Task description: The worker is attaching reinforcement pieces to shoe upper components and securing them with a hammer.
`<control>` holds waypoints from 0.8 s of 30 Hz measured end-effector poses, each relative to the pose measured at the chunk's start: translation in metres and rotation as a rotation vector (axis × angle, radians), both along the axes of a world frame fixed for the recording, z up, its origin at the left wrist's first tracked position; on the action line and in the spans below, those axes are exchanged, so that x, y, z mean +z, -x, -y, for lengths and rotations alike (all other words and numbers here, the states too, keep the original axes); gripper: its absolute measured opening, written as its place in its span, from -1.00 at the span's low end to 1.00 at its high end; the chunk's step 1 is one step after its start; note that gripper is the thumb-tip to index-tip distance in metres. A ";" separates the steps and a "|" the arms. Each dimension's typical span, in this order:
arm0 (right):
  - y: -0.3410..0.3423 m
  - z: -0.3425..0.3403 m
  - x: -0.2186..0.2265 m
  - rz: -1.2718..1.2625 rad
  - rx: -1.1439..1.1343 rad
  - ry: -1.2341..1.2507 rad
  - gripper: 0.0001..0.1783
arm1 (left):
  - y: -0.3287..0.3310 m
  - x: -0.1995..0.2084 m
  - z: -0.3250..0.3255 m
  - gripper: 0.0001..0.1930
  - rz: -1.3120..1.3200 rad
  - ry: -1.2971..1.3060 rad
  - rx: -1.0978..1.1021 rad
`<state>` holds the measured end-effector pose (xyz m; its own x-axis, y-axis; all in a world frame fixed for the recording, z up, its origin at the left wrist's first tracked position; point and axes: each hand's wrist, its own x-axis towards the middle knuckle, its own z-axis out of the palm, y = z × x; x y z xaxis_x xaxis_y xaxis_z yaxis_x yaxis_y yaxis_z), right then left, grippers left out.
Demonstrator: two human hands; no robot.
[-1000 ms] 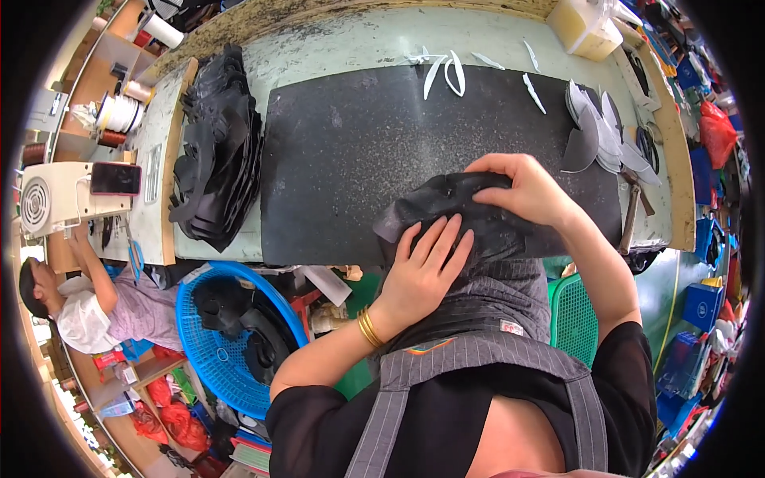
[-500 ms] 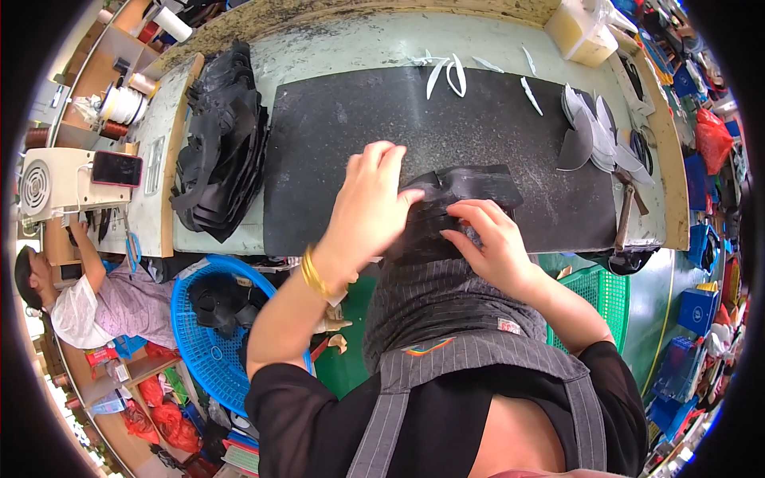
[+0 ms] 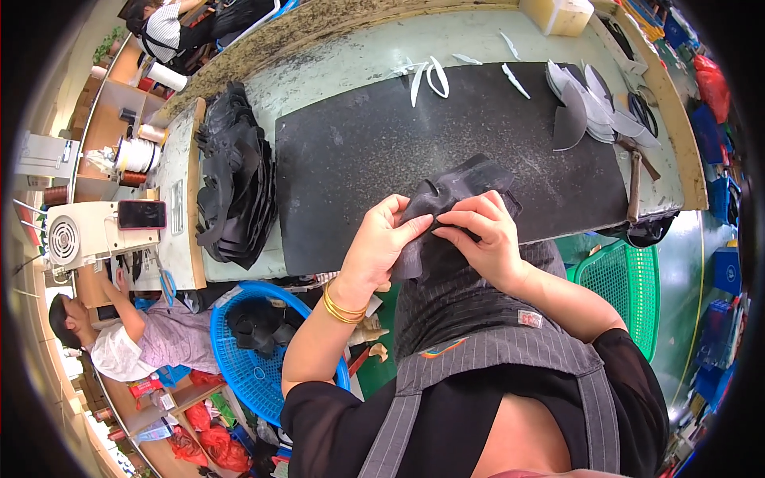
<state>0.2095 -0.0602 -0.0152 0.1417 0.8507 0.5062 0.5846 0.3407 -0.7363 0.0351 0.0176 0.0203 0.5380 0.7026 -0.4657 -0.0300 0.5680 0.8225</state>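
Observation:
A floppy black leather-like piece (image 3: pixel 462 182), perhaps a shoe upper, lies at the near edge of a black mat (image 3: pixel 343 151) and hangs partly over it. My left hand (image 3: pixel 377 240) pinches its left side between thumb and fingers. Close beside that, my right hand (image 3: pixel 488 241) is closed on the same piece, thumb and fingertips together near its middle. The two thumbs almost meet. Whatever small detail lies under the fingertips is hidden. To the left of the mat stands a pile of similar black pieces (image 3: pixel 237 179).
White curved pieces (image 3: pixel 586 107) and a hammer (image 3: pixel 635 179) lie at the bench's right. A blue basket (image 3: pixel 239 374) holding black pieces stands below left, a green basket (image 3: pixel 629 279) below right. One co-worker (image 3: pixel 119 342) sits at left beside a machine (image 3: pixel 88 227); another (image 3: pixel 163 32) is farther back.
My left hand has come down from above and now pinches the piece. The piece has turned, its far right end pointing farther away. The whole view has shifted slightly.

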 end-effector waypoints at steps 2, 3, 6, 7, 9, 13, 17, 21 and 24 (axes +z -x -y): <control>0.000 0.004 0.002 0.001 -0.032 -0.010 -0.74 | -0.006 0.005 0.006 -0.80 -0.039 -0.046 -0.002; -0.002 0.006 0.003 0.018 -0.042 0.002 -0.76 | -0.010 0.006 0.009 -0.80 -0.083 -0.094 0.004; -0.007 0.006 0.008 0.046 -0.063 0.016 -0.80 | -0.018 0.007 0.011 -0.83 -0.062 -0.159 0.003; -0.009 0.008 0.010 0.059 -0.060 0.020 -0.82 | -0.021 0.006 0.013 -0.83 -0.057 -0.145 -0.009; -0.015 0.006 0.018 0.007 -0.049 0.059 -0.84 | -0.025 0.005 0.011 -0.83 -0.039 -0.241 -0.022; -0.026 0.017 0.021 -0.576 -0.048 0.319 -0.93 | -0.025 0.002 0.003 -0.81 -0.082 -0.360 -0.104; -0.044 0.053 0.014 -0.053 0.184 0.300 -0.83 | -0.016 0.000 -0.037 -0.80 -0.354 -0.667 -0.284; -0.097 0.061 0.026 0.346 0.512 0.401 -0.87 | -0.028 0.013 -0.051 -0.48 -0.856 -1.353 -0.364; -0.154 0.031 0.044 0.624 -0.162 0.123 -0.67 | -0.031 0.026 -0.036 -0.48 -1.008 -1.879 0.083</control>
